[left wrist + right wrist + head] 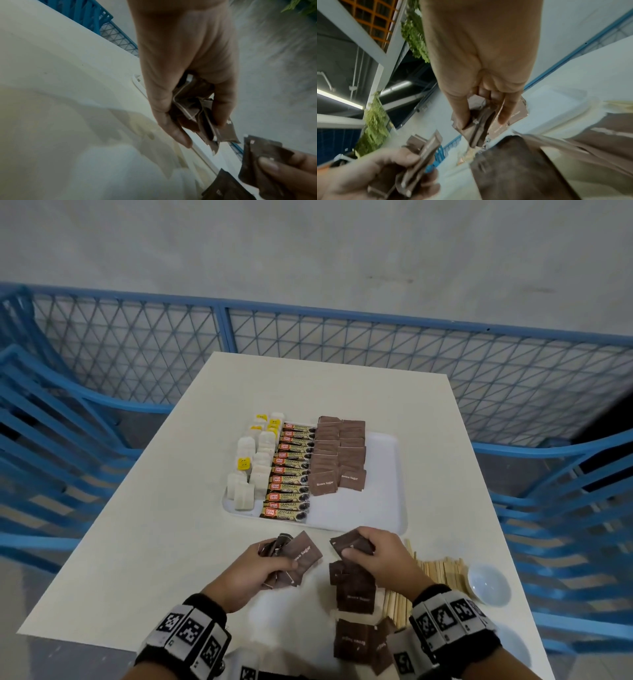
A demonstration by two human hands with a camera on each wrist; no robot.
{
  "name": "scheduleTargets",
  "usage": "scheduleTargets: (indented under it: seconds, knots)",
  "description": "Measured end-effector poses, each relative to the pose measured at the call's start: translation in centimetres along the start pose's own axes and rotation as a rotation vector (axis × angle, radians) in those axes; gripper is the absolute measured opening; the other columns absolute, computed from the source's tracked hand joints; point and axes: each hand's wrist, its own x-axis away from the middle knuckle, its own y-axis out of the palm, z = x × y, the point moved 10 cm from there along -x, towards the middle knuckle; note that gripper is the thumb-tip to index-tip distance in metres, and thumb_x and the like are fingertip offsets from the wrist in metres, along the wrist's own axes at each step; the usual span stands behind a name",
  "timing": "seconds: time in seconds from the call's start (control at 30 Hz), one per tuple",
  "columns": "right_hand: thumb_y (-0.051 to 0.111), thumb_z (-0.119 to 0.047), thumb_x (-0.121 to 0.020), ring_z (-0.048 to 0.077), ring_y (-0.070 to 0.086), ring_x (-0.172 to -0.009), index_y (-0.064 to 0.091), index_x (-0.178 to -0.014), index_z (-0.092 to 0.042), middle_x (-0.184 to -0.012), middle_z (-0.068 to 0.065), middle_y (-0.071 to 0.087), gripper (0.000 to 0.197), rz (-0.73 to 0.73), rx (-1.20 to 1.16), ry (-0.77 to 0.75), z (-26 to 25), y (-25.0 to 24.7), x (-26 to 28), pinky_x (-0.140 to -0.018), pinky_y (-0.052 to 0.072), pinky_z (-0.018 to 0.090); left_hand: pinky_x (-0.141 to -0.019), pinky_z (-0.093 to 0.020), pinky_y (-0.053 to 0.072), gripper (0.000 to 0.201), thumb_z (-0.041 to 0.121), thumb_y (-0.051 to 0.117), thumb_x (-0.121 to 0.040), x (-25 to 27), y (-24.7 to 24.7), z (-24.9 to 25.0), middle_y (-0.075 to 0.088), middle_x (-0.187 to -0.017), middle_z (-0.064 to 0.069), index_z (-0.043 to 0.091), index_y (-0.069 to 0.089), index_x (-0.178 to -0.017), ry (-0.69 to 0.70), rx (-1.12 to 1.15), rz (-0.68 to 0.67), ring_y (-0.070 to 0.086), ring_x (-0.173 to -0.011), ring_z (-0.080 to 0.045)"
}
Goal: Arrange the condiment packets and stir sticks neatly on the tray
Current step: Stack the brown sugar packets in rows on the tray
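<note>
A white tray point(387, 508) on the table holds rows of white tea bags point(251, 465), coffee granule sticks point(291, 474) and brown sugar packets point(339, 455). Near the table's front, my left hand point(260, 568) grips a bunch of brown sugar packets point(301, 556), also seen fanned in the left wrist view point(193, 108). My right hand point(373, 553) pinches a few brown sugar packets point(349, 544) between thumb and fingers point(477, 129). More loose brown sugar packets point(354, 594) lie under and behind it. Wooden stir sticks point(435, 573) lie to the right.
A small white bowl point(488, 583) sits at the table's right front, beside the stir sticks. Blue mesh fencing point(342, 337) surrounds the table. The tray's right third is bare white surface.
</note>
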Motion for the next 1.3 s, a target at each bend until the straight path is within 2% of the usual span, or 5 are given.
scheduleTargets:
  seconds: [0.27, 0.43, 0.77, 1.03, 1.3]
  knots:
    - [0.068, -0.004, -0.081, 0.015, 0.066, -0.092, 0.062, -0.105, -0.022, -0.099, 0.005, 0.07, 0.03, -0.114, -0.456, -0.04, -4.3, 1.8, -1.2, -0.085, 0.054, 0.028, -0.064, -0.027, 0.056, 0.038, 0.005, 0.068, -0.069, 0.2, 0.7, 1.2, 0.069, -0.08, -0.009, 0.003, 0.061, -0.107, 0.011, 0.115, 0.009, 0.066, -0.068, -0.017]
    - [0.06, -0.023, -0.09, 0.002, 0.049, -0.091, 0.054, -0.127, -0.022, -0.097, -0.004, 0.045, 0.038, -0.107, -0.084, -0.094, -5.3, 2.9, -2.1, -0.08, 0.034, -0.001, -0.064, -0.029, 0.057, 0.017, 0.007, 0.061, -0.085, 0.6, 1.0, 2.3, 0.072, -0.081, -0.007, 0.01, 0.063, -0.102, 0.022, 0.266, 0.019, 0.068, -0.068, -0.014]
    - [0.069, -0.035, -0.08, 0.01, 0.028, -0.108, 0.045, -0.137, -0.026, -0.103, -0.006, 0.032, 0.062, -0.109, 0.082, -0.222, -7.4, 4.6, -2.7, -0.086, 0.022, -0.004, -0.081, -0.046, 0.057, 0.029, 0.006, 0.069, -0.076, 1.2, 1.9, 2.7, 0.067, -0.109, -0.023, 0.0, 0.069, -0.105, -0.09, 0.388, -0.121, 0.068, -0.093, -0.033]
    - [0.063, -0.036, -0.086, 0.002, 0.047, -0.084, 0.056, -0.125, -0.026, -0.097, -0.01, 0.052, 0.041, -0.054, 0.124, -0.093, -2.0, 0.0, -1.5, -0.074, 0.036, 0.006, -0.081, -0.039, 0.057, 0.055, 0.008, 0.075, -0.055, 0.5, -1.0, 1.7, 0.071, -0.102, -0.018, 0.004, 0.064, -0.109, -0.109, 0.409, 0.029, 0.068, -0.091, -0.028]
    - [0.051, -0.024, -0.091, 0.017, 0.035, -0.123, 0.044, -0.134, -0.027, -0.135, -0.005, 0.042, 0.044, -0.17, 0.872, 0.052, 6.2, -1.7, -0.1, -0.106, 0.029, 0.03, -0.066, -0.042, 0.06, 0.034, 0.006, 0.053, -0.074, 0.4, -3.0, 3.1, 0.07, -0.096, -0.025, 0.001, 0.062, -0.106, -0.019, 0.604, 0.054, 0.071, -0.081, -0.036]
